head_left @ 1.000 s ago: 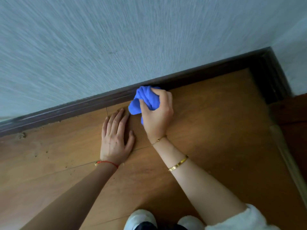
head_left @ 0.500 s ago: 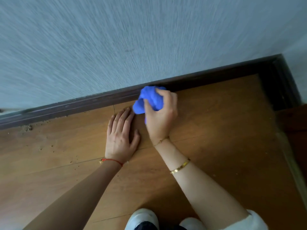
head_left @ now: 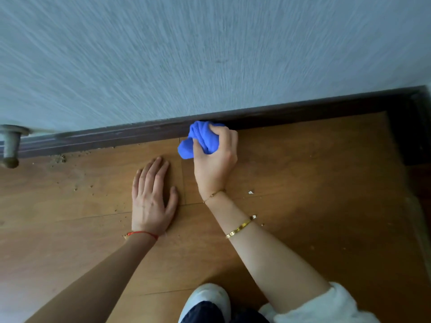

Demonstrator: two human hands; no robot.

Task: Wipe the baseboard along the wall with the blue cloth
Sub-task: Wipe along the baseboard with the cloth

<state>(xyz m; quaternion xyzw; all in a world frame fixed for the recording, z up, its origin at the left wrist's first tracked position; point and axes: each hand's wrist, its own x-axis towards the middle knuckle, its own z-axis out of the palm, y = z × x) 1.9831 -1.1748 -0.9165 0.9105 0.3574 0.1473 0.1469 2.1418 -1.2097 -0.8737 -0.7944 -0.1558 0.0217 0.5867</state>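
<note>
My right hand (head_left: pixel 215 159) grips a bunched blue cloth (head_left: pixel 200 138) and holds it against the dark brown baseboard (head_left: pixel 105 138) where wall meets floor. The cloth's upper end touches the baseboard; its lower lobe hangs over the wooden floor. My left hand (head_left: pixel 151 199) lies flat on the floor with straight fingers, just left of the right hand and a little nearer to me.
A pale blue textured wall (head_left: pixel 210 54) rises above the baseboard. A metal doorstop (head_left: pixel 9 148) sticks out at the far left. Crumbs and grit (head_left: pixel 58 159) lie along the floor to the left. The baseboard turns a corner (head_left: pixel 410 127) at the right. A white shoe (head_left: pixel 205 299) is below.
The view has shifted left, bringing the doorstop into sight. My right hand with the cloth stays on the baseboard and has slid slightly left along it. The left hand stays flat on the floor.
</note>
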